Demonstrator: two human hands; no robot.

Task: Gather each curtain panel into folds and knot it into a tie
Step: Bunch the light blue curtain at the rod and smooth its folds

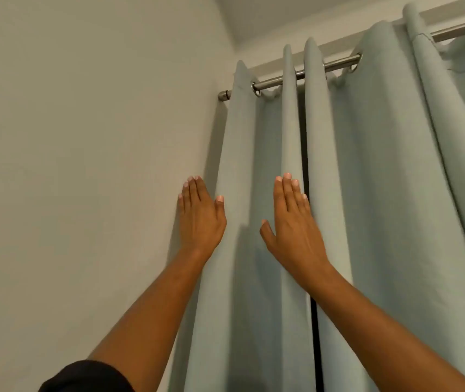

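Left hand [200, 215] raised flat, fingers together, holding nothing, at the outer edge of the left curtain panel [254, 171] beside the wall [84, 137]; right hand [293, 222] likewise flat and empty, pressed against the same panel's inner fold, next to the dark gap before the right curtain panel [381, 179]; pale grey-green cloth, hanging loose in tall vertical pleats, unknotted, threaded by metal eyelets onto a silver rod [310, 70] high above.
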